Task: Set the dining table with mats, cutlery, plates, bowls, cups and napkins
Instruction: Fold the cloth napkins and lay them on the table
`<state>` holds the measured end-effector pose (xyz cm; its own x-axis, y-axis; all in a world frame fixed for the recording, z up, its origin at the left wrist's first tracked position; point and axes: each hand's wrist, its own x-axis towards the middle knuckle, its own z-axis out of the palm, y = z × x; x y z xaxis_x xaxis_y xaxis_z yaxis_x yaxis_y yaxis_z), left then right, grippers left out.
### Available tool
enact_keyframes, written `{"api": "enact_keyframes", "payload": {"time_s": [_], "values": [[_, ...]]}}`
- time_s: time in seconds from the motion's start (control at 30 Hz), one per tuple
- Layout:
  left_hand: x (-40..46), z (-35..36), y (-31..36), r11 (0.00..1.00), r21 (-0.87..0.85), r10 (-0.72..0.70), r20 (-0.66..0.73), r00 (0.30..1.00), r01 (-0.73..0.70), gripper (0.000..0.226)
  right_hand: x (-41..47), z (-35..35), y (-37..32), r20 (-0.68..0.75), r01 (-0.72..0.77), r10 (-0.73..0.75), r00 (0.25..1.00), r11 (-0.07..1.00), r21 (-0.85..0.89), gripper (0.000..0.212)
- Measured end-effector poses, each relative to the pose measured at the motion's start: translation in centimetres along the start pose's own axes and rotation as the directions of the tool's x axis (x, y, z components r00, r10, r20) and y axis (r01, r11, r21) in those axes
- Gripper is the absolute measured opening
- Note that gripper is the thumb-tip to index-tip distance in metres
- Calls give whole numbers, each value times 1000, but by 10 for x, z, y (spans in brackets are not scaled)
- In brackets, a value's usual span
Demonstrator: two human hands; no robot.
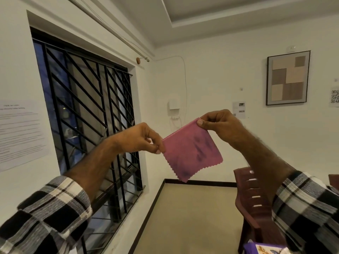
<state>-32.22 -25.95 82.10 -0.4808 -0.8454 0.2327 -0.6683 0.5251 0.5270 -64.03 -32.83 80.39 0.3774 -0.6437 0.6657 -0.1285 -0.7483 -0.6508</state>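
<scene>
A small pink cloth napkin (190, 151) with zigzag-cut edges hangs in the air in front of me, folded to a square with darker smudges on it. My left hand (141, 138) pinches its left corner between thumb and fingers. My right hand (220, 123) pinches its upper right corner, held a little higher. Both arms are raised, so the view points at the wall and window rather than down. The dining table itself is out of view.
A dark red plastic chair (251, 198) stands at the lower right. A purple-edged printed object (264, 249) shows at the bottom edge. A barred window (88, 116) fills the left wall; a framed picture (288, 77) hangs on the far wall above beige floor (192, 217).
</scene>
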Motion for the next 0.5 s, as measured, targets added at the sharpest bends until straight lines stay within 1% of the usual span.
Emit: {"api": "enact_keyframes", "payload": {"time_s": [0.03, 0.1, 0.13, 0.17, 0.2, 0.23, 0.3, 0.33, 0.37, 0.43, 0.5], "values": [[-3, 0, -6, 999, 34, -29, 31, 999, 28, 13, 0, -2, 0, -1, 0, 0, 1000, 1000, 3, 22], [-9, 1, -19, 984, 158, -99, 118, 988, 80, 9, 0, -5, 1, -6, 2, -2, 1000, 1000, 9, 21], [-11, 1, -23, 974, 206, -122, 143, 982, 91, 6, 0, -6, 1, -2, 4, -4, 1000, 1000, 3, 20], [-12, 2, -26, 974, 209, -121, 133, 984, 92, 7, 0, -6, 2, 9, 5, -5, 1000, 1000, -7, 19], [-14, 0, -26, 983, 167, -88, 80, 993, 74, 19, 0, -5, 1, 26, 7, -7, 1000, 1000, -18, 18], [-14, -2, -22, 994, 100, -37, -2, 999, 37, 29, 0, -3, 1, 45, 9, -8, 999, 1000, -27, 17], [-10, -5, -8, 996, -46, 68, -133, 989, -74, 36, 1, 3, 1, 82, 18, -15, 997, 999, -38, 16], [-6, -5, 3, 989, -91, 104, -148, 983, -118, 37, 2, 5, 1, 97, 26, -21, 995, 999, -46, 15], [-1, -5, 13, 982, -115, 132, -137, 982, -148, 40, 3, 8, 1, 111, 35, -29, 993, 998, -55, 15], [11, 2, 32, 984, -100, 143, -58, 988, -149, 44, 5, 11, -2, 130, 51, -43, 991, 997, -64, 16], [24, 11, 43, 990, -61, 130, 3, 991, -130, 39, 6, 13, -5, 147, 74, -65, 987, 996, -54, 17]]}}
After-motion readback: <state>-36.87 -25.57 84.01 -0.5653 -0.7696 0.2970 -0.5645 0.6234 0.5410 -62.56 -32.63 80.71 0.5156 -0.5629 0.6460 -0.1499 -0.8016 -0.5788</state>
